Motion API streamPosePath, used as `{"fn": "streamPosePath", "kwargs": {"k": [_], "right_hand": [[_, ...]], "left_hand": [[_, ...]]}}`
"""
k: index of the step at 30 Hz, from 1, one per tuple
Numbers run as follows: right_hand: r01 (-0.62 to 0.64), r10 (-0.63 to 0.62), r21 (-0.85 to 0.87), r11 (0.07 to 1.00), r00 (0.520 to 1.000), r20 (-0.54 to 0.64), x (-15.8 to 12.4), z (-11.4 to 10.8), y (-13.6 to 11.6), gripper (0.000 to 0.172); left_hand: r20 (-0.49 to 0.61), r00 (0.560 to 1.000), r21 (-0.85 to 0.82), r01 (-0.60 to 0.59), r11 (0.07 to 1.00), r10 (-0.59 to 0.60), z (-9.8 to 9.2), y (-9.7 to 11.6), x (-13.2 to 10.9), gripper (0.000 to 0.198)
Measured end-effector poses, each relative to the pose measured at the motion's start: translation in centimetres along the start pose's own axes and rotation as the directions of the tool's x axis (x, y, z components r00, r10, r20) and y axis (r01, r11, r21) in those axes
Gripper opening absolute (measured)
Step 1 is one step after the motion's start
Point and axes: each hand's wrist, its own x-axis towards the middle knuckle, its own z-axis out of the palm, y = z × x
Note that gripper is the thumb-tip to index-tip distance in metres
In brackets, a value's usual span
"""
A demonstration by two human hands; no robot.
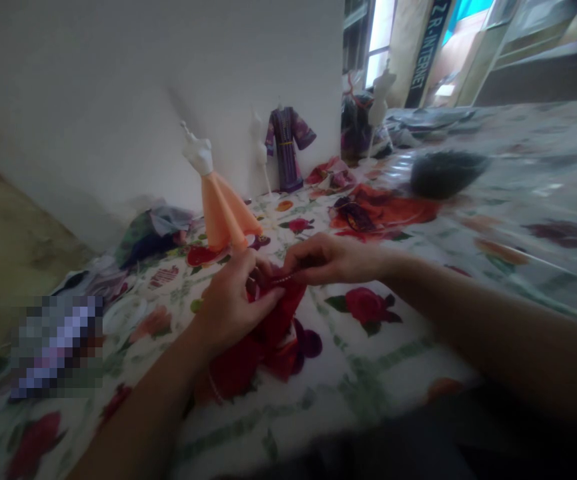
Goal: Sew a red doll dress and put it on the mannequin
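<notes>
A small piece of red cloth (278, 320) with a white beaded trim along its upper edge hangs between my two hands, its lower part lying on the flowered tablecloth. My left hand (235, 300) pinches the cloth from the left, thumb on top. At the trim's right end, the fingertips of my right hand (323, 259) are closed on the same edge. Just beyond my left hand stands a miniature white dress form (199, 153) wearing an orange skirt (223, 210). My fingers hide part of the cloth's top.
By the wall stand a bare white dress form (258, 137) and one in a purple robe (285, 147). Another white form (381, 100) is farther right. Orange-red fabric (393, 205) and a dark bundle (445, 173) lie on the right; folded cloths (153, 230) lie left. The flowered tablecloth (338, 413) covers the surface.
</notes>
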Motion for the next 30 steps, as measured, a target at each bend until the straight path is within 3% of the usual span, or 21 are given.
{"fn": "streamPosePath", "kwargs": {"k": [7,16,24,30], "right_hand": [[-0.016,0.017,-0.023,1.0,1.0,0.02,-0.04,-0.05,0.02,0.021],[-0.021,0.022,-0.033,0.999,1.0,0.018,-0.08,0.05,0.08,0.022],[0.016,-0.016,0.02,1.0,1.0,0.008,-0.05,0.04,-0.04,0.02],[0.008,-0.008,-0.007,1.0,1.0,0.002,-0.09,0.02,-0.17,0.017]], "left_hand": [[0.018,0.999,0.115,-0.049,0.992,0.047,-0.11,0.25,0.29,0.022],[0.038,0.999,-0.025,0.006,1.0,-0.005,-0.17,0.2,0.24,0.017],[0.027,0.998,0.095,0.054,0.994,-0.056,-0.04,0.28,0.3,0.017],[0.042,0.998,0.064,0.036,0.997,-0.038,-0.05,0.36,0.37,0.015]]}}
